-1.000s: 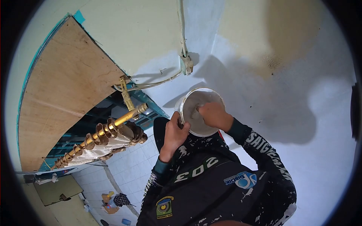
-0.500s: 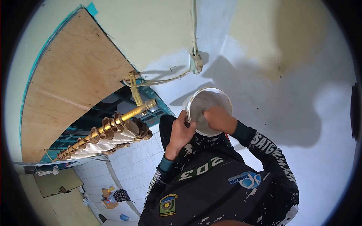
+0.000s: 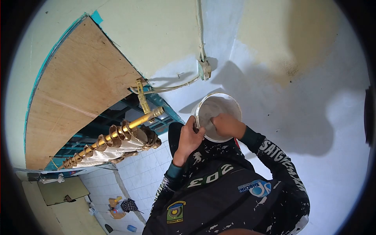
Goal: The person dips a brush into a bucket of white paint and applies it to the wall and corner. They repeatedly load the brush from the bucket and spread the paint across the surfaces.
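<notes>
A white bucket with a pale, greyish inside is held in front of my body, its mouth tilted towards me. My left hand grips its left rim, thumb on the near edge and fingers round the outer wall. Over the mouth, my right hand is closed, with its fingertips pointing down inside. Whatever it holds is hidden by the hand. White splashes mark my dark shirt and trousers.
To the left, a gold curtain rod with a bunched curtain juts out on a bracket. Behind it is a plywood panel. A cable box sits on the wall. Far below, a tiled floor holds small items.
The whole view has shifted slightly, with the wall and curtain rod a little lower. My left hand stays on the bucket rim; my right hand has hardly moved within the bucket's mouth.
</notes>
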Demonstrator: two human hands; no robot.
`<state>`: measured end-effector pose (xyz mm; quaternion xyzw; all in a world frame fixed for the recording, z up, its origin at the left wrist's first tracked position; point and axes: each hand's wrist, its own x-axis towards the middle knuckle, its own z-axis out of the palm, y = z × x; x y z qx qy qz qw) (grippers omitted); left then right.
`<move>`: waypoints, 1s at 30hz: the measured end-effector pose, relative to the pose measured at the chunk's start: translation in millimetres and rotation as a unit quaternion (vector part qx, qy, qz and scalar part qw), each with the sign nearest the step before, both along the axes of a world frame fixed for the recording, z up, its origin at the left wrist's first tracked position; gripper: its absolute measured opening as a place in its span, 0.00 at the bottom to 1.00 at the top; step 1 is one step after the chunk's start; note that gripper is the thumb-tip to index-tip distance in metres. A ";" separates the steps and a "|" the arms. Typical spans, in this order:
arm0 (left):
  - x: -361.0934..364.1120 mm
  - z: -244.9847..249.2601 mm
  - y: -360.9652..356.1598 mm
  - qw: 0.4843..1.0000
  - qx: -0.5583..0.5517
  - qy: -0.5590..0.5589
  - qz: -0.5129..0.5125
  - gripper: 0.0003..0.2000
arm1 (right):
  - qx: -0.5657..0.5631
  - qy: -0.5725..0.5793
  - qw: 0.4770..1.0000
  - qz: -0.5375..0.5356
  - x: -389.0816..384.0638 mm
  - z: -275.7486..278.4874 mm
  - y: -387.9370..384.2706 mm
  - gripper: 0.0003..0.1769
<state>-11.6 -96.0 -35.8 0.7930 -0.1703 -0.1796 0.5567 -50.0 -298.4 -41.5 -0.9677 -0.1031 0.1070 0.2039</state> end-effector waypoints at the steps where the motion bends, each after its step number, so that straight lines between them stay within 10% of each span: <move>1: 0.3 2.1 -0.5 1.000 0.000 -0.003 -0.001 0.09 | -0.014 0.026 0.999 0.014 1.7 -2.0 -2.1 0.12; 8: 1.5 1.1 3.6 0.998 -0.038 0.041 0.033 0.08 | 0.047 0.027 0.998 -0.023 -13.2 78.1 -39.7 0.14; 10: 2.9 -4.2 5.6 0.997 -0.048 0.051 0.043 0.08 | 0.192 0.225 0.943 -0.152 -19.1 115.0 -50.0 0.13; 17: 5.9 -1.9 4.8 0.997 -0.041 0.043 0.058 0.08 | 0.439 0.232 0.840 -0.217 -55.5 86.7 -97.6 0.13; 23: 6.1 3.3 4.7 0.997 -0.053 0.031 0.054 0.10 | 0.723 0.184 0.610 -0.266 -67.7 43.7 -97.5 0.16; 30: 2.8 10.2 10.7 0.999 -0.006 0.029 0.017 0.10 | 0.789 0.157 0.569 -0.169 -52.0 71.5 -88.2 0.13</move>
